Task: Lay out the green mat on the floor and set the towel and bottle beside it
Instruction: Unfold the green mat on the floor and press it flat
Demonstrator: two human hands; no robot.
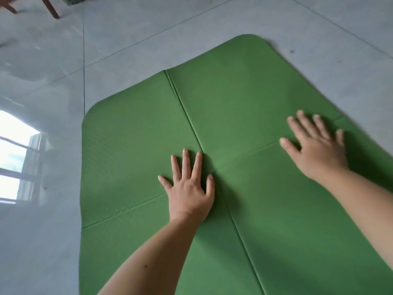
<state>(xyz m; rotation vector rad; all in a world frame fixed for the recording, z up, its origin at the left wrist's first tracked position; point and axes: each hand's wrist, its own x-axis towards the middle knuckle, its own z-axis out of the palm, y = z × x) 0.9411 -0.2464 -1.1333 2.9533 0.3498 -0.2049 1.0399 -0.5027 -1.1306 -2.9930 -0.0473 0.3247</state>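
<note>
The green mat (244, 99) lies unfolded on the grey tiled floor, its rounded far end toward the top of the view. A long fold crease runs down its middle and a shorter one crosses it. My left hand (189, 188) presses flat on the mat just left of where the creases meet, fingers spread. Further right, my right hand (316, 145) also lies flat on the cross crease, fingers apart. Neither hand holds anything. The towel and the bottle are not in view.
Glossy grey floor tiles (148, 28) surround the mat on the left, far side and right. Wooden furniture legs (52, 9) stand at the far left corner beside a dark green object. A window reflection glares on the floor at the left.
</note>
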